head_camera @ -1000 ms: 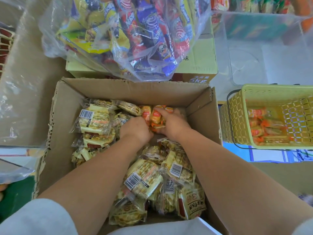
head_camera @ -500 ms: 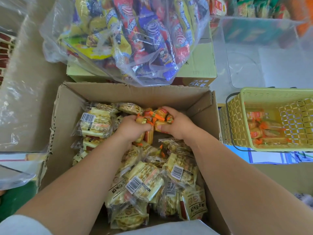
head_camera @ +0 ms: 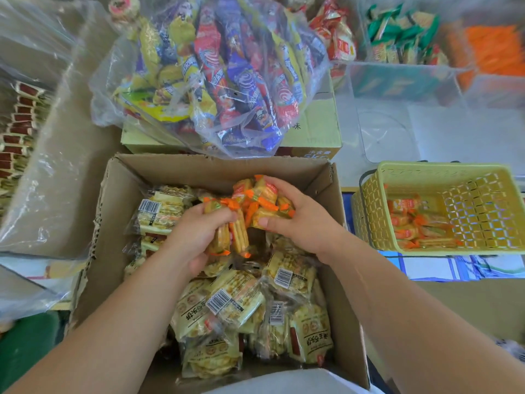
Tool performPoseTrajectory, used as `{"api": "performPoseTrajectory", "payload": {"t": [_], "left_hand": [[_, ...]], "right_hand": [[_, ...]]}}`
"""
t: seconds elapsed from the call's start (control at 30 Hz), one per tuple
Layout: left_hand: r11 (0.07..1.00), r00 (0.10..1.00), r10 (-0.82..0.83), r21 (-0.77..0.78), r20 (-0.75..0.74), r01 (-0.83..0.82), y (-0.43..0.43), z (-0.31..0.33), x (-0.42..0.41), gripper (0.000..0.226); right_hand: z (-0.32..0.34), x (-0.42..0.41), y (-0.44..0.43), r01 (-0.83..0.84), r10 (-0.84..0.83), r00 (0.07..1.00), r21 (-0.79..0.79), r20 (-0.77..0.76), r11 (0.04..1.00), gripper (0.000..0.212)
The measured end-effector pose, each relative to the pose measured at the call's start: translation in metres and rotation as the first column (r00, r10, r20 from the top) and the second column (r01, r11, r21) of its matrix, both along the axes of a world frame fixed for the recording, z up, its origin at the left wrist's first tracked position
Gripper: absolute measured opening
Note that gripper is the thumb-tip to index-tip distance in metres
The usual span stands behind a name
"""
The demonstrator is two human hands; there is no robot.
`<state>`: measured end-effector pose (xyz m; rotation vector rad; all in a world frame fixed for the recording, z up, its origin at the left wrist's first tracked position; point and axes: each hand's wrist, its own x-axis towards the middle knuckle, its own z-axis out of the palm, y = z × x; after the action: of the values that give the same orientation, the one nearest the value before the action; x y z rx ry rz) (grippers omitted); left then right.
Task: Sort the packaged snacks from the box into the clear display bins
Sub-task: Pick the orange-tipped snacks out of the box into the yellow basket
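An open cardboard box [head_camera: 119, 194] in front of me holds several pale yellow cracker packs [head_camera: 235, 297] with barcodes. Above its far half, both hands hold one bunch of small orange-ended cracker packets [head_camera: 255, 201]. My left hand [head_camera: 199, 237] grips the packets hanging at the bunch's left and lower side. My right hand [head_camera: 295, 214] curls around the top and right of the bunch. Clear display bins [head_camera: 403, 81] stand at the back right, with green, red and orange snacks in them.
A yellow-green plastic basket [head_camera: 426, 172] to the right of the box holds more orange-ended packets. A clear bag of colourful snack sticks [head_camera: 227, 81] lies on a yellow carton behind the box. Clear bins and plastic sheeting stand on the left.
Both hands have gathered the orange-ended packets and lifted the bunch up from among the packs in the box. The view has tilted up, showing the bins at the back.
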<state>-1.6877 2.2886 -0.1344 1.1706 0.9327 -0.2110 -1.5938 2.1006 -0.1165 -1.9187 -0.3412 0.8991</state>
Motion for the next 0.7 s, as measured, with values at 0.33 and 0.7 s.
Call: {"api": "performPoseTrajectory", "payload": {"t": [0.33,0.7], "left_hand": [[0.993,0.967,0.087,0.059,0.24,-0.104,-0.062,0.08,-0.035,0.027],[0.986,0.973,-0.015,0.167,0.23,-0.025,-0.25,0.083,0.03,0.039]], "right_hand": [[0.076,-0.02,-0.063,-0.053,0.035,0.996,0.229,0.084,0.972,0.08],[0.062,0.038,-0.258,-0.033,0.006,0.994,0.246,0.107,0.969,0.081]]}}
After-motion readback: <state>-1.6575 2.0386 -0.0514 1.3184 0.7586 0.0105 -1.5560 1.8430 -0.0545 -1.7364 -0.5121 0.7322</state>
